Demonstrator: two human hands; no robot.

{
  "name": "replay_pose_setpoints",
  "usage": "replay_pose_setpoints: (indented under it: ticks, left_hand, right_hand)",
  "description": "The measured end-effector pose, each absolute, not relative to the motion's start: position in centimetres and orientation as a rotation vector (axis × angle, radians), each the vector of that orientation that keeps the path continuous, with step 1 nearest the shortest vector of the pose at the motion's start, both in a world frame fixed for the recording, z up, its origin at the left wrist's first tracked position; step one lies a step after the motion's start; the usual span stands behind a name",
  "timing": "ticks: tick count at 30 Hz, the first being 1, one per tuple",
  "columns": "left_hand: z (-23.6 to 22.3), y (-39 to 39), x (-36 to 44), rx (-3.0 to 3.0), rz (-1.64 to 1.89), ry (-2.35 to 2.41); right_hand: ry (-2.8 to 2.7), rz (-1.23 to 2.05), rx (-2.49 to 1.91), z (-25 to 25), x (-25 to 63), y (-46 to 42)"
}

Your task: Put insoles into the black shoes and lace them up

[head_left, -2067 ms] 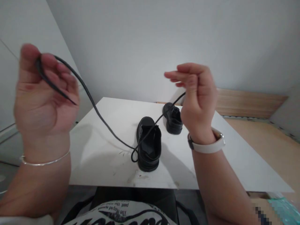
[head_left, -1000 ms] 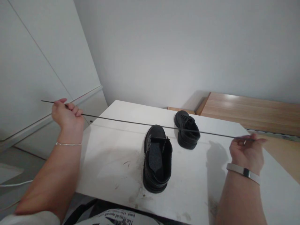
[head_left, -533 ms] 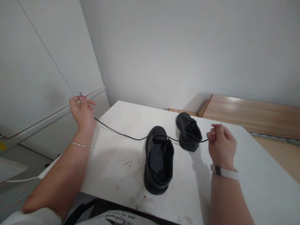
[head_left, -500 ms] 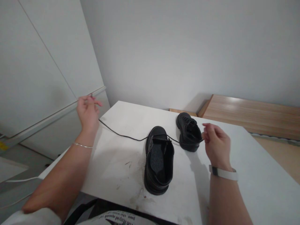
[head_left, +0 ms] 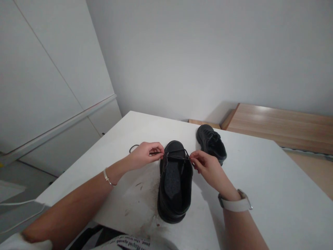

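Note:
A black shoe lies on the white table with its toe pointing away from me. Black shoelace runs across its front opening and out at both sides. At the shoe's left edge, my left hand pinches one side of the lace, and a loop of it shows beyond my knuckles. My right hand pinches the lace on the shoe's right side, close to the eyelets. Fingertips of both hands are beside the upper. Behind my right hand stands a second black shoe, which has laces across its front.
The white table carries dark smudges near the first shoe. Beyond its far right edge is a wood-grain surface. A grey wall rises behind, and white panels stand at the left. A white cable hangs at lower left.
Both hands have come inward from wide apart to the sides of the nearer shoe. The lace, earlier stretched out far left and right, is now held close to the shoe.

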State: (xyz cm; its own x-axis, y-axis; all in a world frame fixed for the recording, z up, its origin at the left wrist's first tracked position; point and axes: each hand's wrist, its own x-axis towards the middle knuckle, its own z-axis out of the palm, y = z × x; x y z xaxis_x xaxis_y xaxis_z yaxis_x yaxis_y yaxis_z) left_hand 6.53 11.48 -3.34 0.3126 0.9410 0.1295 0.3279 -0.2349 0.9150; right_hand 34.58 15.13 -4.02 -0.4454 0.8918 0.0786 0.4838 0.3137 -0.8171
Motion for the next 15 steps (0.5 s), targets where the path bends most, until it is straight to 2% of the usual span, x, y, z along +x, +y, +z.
replay_pose_setpoints:
  ticks: [10, 15]
  left_hand:
    - [-3.6, 11.3, 7.0, 1.897, 0.871, 1.252]
    - [-3.6, 10.9, 7.7, 2.125, 0.974, 1.311]
  right_hand:
    - [-1.915, 1.091, -1.162, -4.3, 33.9, 15.2]
    - [-2.037, 0.879, -1.172, -4.1, 34.0, 15.1]
